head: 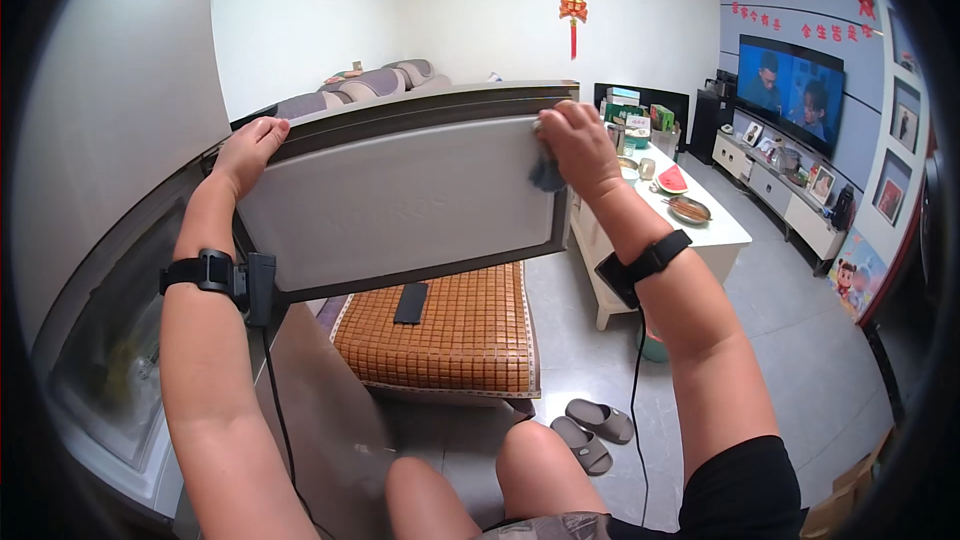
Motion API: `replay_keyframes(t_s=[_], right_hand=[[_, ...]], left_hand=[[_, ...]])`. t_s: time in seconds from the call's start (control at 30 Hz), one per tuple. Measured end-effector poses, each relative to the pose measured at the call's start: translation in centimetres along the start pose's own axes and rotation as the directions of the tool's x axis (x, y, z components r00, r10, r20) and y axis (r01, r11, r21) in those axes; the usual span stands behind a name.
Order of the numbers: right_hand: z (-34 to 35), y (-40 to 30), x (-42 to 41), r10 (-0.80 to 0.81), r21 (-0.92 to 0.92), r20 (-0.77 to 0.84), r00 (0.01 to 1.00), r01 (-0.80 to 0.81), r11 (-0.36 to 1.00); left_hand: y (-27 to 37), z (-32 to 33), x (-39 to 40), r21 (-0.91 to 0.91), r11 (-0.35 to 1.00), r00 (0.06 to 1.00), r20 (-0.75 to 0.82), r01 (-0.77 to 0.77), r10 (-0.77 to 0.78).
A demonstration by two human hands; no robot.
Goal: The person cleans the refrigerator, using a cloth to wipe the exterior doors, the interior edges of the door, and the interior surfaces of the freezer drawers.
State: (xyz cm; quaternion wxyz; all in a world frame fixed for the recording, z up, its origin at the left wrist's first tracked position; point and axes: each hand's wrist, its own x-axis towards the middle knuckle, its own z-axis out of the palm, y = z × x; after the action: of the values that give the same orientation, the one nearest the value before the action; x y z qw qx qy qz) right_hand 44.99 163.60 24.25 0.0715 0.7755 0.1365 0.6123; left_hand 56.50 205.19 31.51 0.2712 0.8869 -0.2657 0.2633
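Note:
An appliance door (397, 202), apparently a fridge or freezer door, stands open before me with its light grey inner panel facing me. A dark rubber gasket (420, 118) runs around the panel. My left hand (251, 154) grips the door's top edge near the hinge side. At the far upper corner, my right hand (579, 146) holds a dark blue-grey cloth (547, 175) against the panel and gasket. Part of the cloth is hidden under my fingers. To the left, the open compartment shows a cloudy see-through front (112, 345), its contents blurred.
Below the door is a seat with a brown tile mat (465, 337) and a black phone-like slab (411, 304). A white table (720, 234) at right bears watermelon (672, 179) and a pan with chopsticks (688, 210). Slippers (589, 431) lie on the floor. Cables (636, 397) hang from both wrist devices.

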Motion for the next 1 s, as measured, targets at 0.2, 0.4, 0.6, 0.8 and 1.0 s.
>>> replay_keyframes(t_s=[0.2, 0.4, 0.6, 0.8, 1.0], right_hand=[[-0.8, 0.4, 1.6, 0.254, 0.227, -0.234, 0.939, -0.202, 0.953], [-1.5, -3.0, 6.1, 0.184, 0.267, -0.304, 0.935, -0.101, 0.958], [1.5, -4.0, -0.4, 0.004, -0.04, -0.181, 0.984, -0.011, 0.999], [2.4, -7.3, -8.7, -0.057, 0.056, 0.094, 0.994, 0.052, 0.997], [4.2, -8.4, -15.1, -0.214, 0.178, 0.156, 0.964, 0.186, 0.966]], left_hand=[[2.8, -1.2, -0.3, 0.238, 0.971, 0.999, 0.045, 0.007, -0.019], [8.3, 2.7, 4.6, 0.136, 0.869, 0.879, 0.093, -0.476, 0.467], [13.5, 7.1, 3.4, 0.356, 0.932, 0.997, 0.059, -0.073, 0.056], [12.6, 7.5, 3.7, 0.321, 0.943, 0.996, -0.002, -0.083, 0.088], [13.1, 7.6, 3.4, 0.394, 0.917, 0.998, 0.008, -0.06, 0.062]])
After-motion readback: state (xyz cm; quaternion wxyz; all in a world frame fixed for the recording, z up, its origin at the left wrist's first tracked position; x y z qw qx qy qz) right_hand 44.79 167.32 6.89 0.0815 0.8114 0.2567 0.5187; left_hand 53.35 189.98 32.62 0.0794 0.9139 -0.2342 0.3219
